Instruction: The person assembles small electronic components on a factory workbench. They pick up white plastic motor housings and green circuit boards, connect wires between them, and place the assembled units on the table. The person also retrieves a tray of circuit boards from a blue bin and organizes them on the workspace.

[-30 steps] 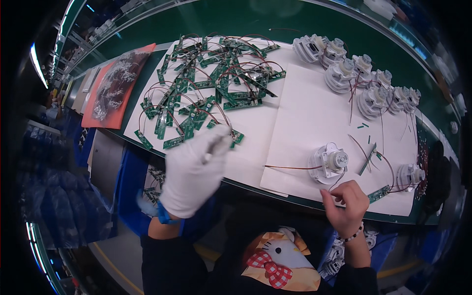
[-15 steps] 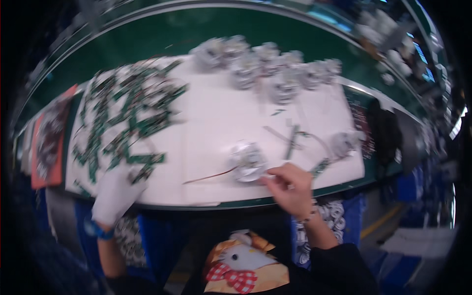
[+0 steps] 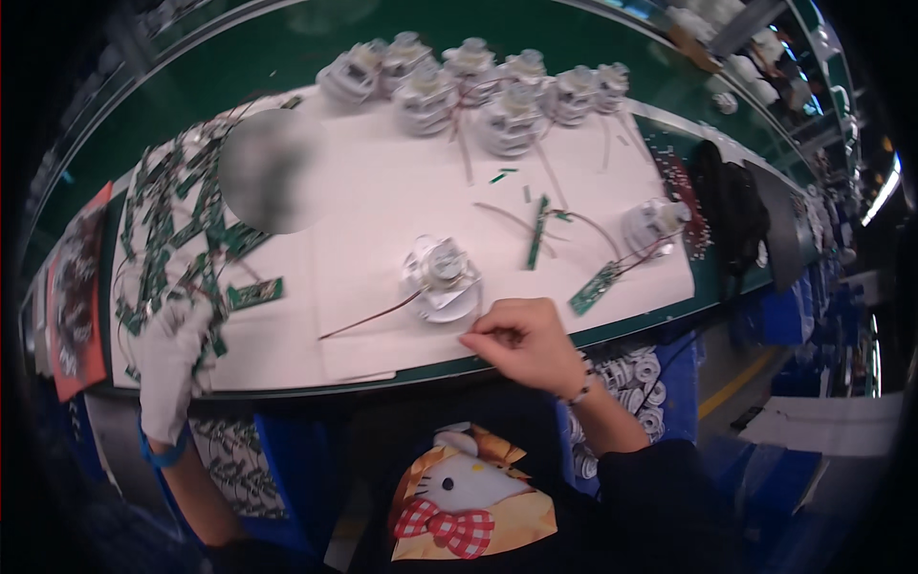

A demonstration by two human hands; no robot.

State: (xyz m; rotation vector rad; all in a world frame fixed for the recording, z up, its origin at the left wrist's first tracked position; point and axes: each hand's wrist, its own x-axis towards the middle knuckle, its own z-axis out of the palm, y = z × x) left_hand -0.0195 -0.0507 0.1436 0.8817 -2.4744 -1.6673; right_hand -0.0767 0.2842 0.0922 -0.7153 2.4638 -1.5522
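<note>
My left hand (image 3: 172, 356), in a white glove, reaches into a pile of narrow green circuit boards (image 3: 206, 203) with thin wires. Its fingers are curled around a circuit board at the pile's near edge, partly hidden by the glove. My bare right hand (image 3: 528, 344) is closed in a pinch by the table's front edge. What lies between its fingertips is too small to make out. Just left of these fingertips stands a white round housing (image 3: 442, 277) with a clear top and a reddish-brown wire trailing left.
Several similar white housings (image 3: 512, 120) stand along the far side of the white sheet (image 3: 363, 206). Another housing (image 3: 655, 228) at the right is wired to a green board (image 3: 595, 287). An orange tray (image 3: 81, 297) lies far left. Blue bins (image 3: 681, 383) with white parts sit below the table.
My left hand has moved left, deeper among the boards, and its fingers have curled. My right fingers have drawn together, slightly apart from the housing. The whole view has shifted a little.
</note>
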